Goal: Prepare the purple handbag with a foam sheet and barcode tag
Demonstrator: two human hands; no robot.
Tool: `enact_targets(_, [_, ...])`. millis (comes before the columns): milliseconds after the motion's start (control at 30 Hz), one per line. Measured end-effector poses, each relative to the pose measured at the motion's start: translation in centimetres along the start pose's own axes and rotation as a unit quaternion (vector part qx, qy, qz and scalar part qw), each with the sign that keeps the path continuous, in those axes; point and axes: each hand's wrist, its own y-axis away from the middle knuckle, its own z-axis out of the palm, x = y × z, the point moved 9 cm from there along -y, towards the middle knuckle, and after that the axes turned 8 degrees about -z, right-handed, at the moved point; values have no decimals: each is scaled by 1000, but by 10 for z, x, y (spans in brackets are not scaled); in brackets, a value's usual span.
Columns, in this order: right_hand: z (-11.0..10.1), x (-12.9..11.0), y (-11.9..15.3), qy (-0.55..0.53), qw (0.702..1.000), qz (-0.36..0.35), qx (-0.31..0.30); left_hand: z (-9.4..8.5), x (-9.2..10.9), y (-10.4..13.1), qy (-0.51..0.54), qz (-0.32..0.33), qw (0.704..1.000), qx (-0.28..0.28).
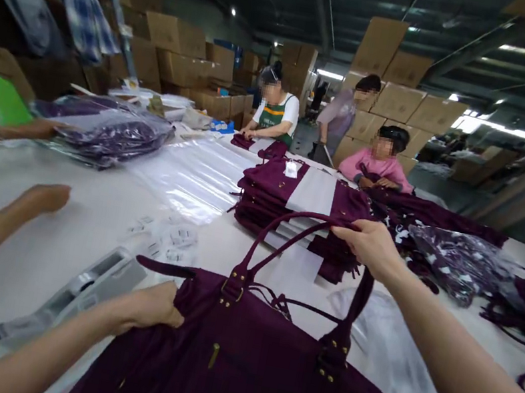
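A dark purple handbag [270, 381] with two looped handles and brass-coloured fittings fills the front of the view. My right hand [373, 246] is closed around the top of its handles, pulling them up and to the right. With fingers curled in, my left hand [154, 309] grips the bag's upper left side. Just beyond the handles lies a stack of folded purple bags [264, 187] with white paper bands. A grey tape dispenser-like tool [88, 288] rests on the table left of my left hand; its exact kind is unclear.
At left, a co-worker's hands [46, 196] reach in beside purple bags in clear plastic [112, 129]. Clear plastic sheets [196, 171] and small labels [174, 238] lie on the white table [80, 191]. Three people stand or sit beyond, near stacked cartons [395, 105].
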Motion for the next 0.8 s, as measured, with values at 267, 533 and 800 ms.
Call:
enact_targets(267, [87, 68, 30, 143, 986, 78, -18, 33, -12, -64, -224, -3, 962, 155])
enact_targets(533, [77, 60, 47, 28, 998, 34, -46, 28, 29, -1, -244, 273, 849, 381])
enact_targets(800, [85, -26, 156, 74, 968, -198, -138, 67, 156, 90, -233, 575, 670, 408])
